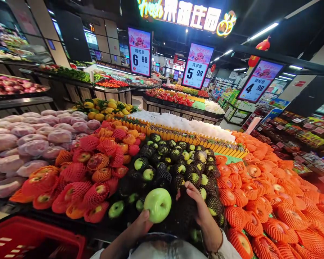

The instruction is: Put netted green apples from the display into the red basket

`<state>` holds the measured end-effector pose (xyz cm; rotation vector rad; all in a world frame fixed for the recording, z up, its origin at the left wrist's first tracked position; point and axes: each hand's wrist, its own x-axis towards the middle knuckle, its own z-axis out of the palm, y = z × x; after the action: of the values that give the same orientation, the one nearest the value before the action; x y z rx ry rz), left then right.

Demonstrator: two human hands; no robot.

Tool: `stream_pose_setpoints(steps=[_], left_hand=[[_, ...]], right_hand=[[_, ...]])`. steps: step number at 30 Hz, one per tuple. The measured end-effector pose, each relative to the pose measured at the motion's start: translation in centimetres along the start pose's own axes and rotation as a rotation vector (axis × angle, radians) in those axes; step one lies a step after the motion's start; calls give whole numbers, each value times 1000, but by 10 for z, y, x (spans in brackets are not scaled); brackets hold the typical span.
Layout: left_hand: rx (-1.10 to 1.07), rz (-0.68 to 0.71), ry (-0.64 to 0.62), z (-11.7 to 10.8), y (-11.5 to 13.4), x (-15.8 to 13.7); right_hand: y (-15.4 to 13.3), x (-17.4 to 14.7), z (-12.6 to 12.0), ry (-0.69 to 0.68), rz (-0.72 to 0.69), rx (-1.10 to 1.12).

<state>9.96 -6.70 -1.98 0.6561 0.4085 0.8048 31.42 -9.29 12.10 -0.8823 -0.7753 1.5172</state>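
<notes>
In the head view my left hand (144,222) grips a bare, shiny green apple (158,205), the thumb on its near side and the stem hollow facing right. Just right of it is my right hand (196,200), its thumb and fingertips apart over the dark part of the display. I make out nothing clearly between those fingers; the area there is very dark. Beyond both hands lie green apples in black foam nets (193,177). A bare green apple (116,209) rests left of the held one.
Apples in red and orange nets (98,162) are heaped on the left, beside wrapped pinkish fruit (34,147). Orange-netted fruit (261,201) fills the right. A red shopping basket (43,230) stands at lower left. Yellow fringed edging (172,133) runs behind the apples, under hanging price screens (197,66).
</notes>
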Motion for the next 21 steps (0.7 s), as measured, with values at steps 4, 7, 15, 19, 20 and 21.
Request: stream_pose_setpoints(steps=[4, 7, 15, 19, 20, 21], left_hand=[[25, 35, 69, -17, -7, -2], [30, 1, 43, -28, -11, -6], [66, 36, 31, -4, 0, -8], [108, 74, 87, 45, 27, -5], [111, 60, 121, 53, 32, -3], [111, 34, 149, 59, 36, -1]], right_hand=[[9, -12, -17, -18, 137, 11], [13, -23, -29, 63, 199, -88], [17, -44, -46, 173, 187, -422], [17, -45, -20, -191, -50, -751], [17, -43, -11, -338, -70, -807], [18, -41, -3, -471, -88, -850]])
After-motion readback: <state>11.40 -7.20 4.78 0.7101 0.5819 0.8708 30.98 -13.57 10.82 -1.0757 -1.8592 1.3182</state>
